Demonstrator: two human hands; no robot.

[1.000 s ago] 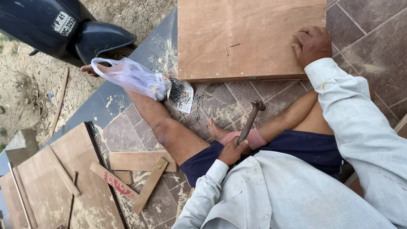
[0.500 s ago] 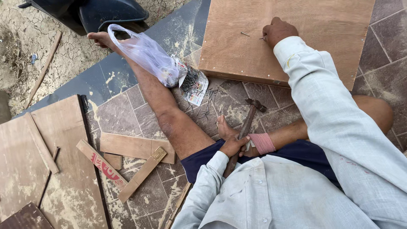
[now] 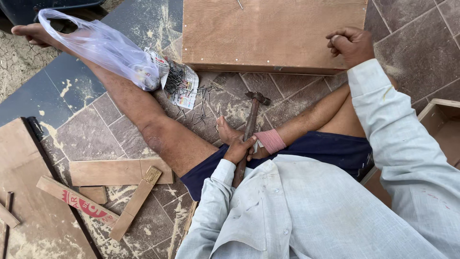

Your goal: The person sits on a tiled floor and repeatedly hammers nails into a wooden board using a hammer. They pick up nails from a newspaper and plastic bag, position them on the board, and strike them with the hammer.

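Observation:
My left hand (image 3: 238, 149) is closed around the wooden handle of a claw hammer (image 3: 251, 120). It rests by my folded leg, with the hammer's steel head pointing away from me. My right hand (image 3: 350, 45) hovers with curled fingers at the near right corner of a large plywood board (image 3: 273, 33) lying on the tiled floor. Whether it pinches a nail I cannot tell. A heap of nails (image 3: 179, 84) lies on a printed paper between my outstretched left leg and the board.
A clear plastic bag (image 3: 105, 48) lies over my left shin. Wood offcuts (image 3: 120, 171), a printed strip (image 3: 76, 201) and a plywood sheet (image 3: 28, 192) lie at the left. An open wooden box (image 3: 441, 124) stands at the right. Sawdust covers the tiles.
My right hand has come off the middle of the board to its near right corner. The hammer stays in my left hand, and the view has dropped closer.

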